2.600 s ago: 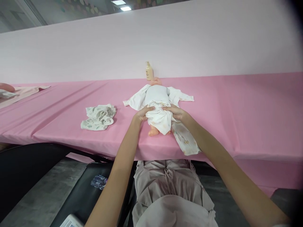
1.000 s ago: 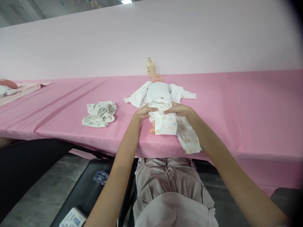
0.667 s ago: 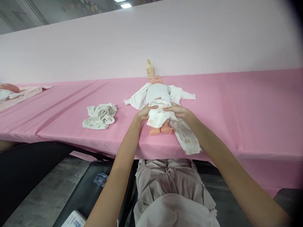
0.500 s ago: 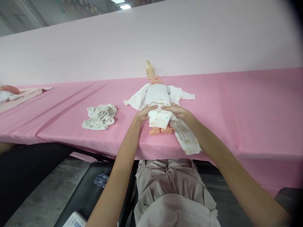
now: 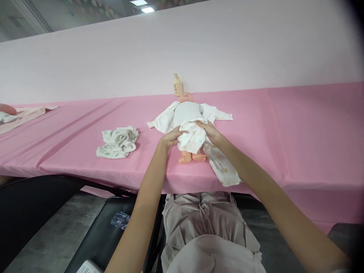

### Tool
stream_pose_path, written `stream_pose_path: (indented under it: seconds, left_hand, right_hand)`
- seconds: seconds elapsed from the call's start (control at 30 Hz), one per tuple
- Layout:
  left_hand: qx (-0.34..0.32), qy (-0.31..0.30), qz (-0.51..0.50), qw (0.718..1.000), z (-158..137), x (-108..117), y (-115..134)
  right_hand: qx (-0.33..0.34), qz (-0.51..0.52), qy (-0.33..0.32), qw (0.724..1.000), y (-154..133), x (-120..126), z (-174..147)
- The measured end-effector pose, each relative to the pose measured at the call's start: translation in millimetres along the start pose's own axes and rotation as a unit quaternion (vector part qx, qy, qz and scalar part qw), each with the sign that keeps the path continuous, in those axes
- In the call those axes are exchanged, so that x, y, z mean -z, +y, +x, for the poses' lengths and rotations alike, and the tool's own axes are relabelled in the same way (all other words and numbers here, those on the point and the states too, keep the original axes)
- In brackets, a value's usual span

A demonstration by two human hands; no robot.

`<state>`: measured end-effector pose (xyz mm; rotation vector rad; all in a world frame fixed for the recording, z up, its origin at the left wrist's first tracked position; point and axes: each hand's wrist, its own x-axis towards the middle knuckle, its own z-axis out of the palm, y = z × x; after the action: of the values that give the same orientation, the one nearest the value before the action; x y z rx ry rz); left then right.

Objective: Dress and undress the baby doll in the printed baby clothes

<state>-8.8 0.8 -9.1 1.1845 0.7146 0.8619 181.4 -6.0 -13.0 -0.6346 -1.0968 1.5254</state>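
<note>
A baby doll [image 5: 185, 157] lies on its back with its bare feet towards me. Its white long-sleeved top [image 5: 165, 119] has the sleeves spread to both sides. White printed baby pants [image 5: 192, 141] are bunched over its hips and legs, and one pant leg [image 5: 224, 168] trails flat to the right. My left hand [image 5: 173, 136] pinches the pants at the left side of the waist. On the other side, my right hand [image 5: 210, 132] grips the raised waist edge, with the thumb on top. Fingers under the fabric are hidden.
A pump bottle [image 5: 178, 85] stands behind the doll's head by the white wall. Folded printed clothing [image 5: 119, 142] lies on the pink table [image 5: 270, 144] to the left. Part of another doll [image 5: 7, 109] shows at far left. A black chair [image 5: 110, 212] with small items stands below.
My right hand has moved up, lifting the waist of the pants into a bunch over the doll's hips. My left hand stays at the left side, and more of the doll's feet shows.
</note>
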Motion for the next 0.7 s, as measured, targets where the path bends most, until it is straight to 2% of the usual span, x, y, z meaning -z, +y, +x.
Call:
stream_pose_path:
  seconds: [0.07,0.17,0.3,0.4,0.5,0.6,0.7]
  left_hand:
    - [-0.021,0.01,-0.038,0.999,0,-2,-2]
    - [-0.046,0.036,-0.083,0.995,-1,-6,-4]
    - [-0.05,0.058,-0.117,0.99,-2,-13,-4]
    - [-0.029,0.046,-0.125,0.991,-1,-16,-2]
    - [-0.027,0.019,-0.13,0.991,1,-17,-1]
    - [-0.029,-0.001,-0.131,0.991,3,-15,-1]
    - [-0.006,0.001,-0.136,0.991,3,-13,-1]
  right_hand:
    - [0.004,-0.009,-0.009,1.0,-1,1,0]
    - [-0.006,0.005,-0.058,0.998,-3,3,-2]
    - [-0.024,0.002,-0.097,0.995,-7,2,-7]
    - [-0.05,-0.038,-0.136,0.989,-14,0,-12]
    - [-0.074,-0.121,-0.163,0.976,-23,-3,-15]
    - [-0.103,-0.174,-0.178,0.963,-31,-6,-17]
    - [-0.12,-0.168,-0.162,0.965,-32,-8,-17]
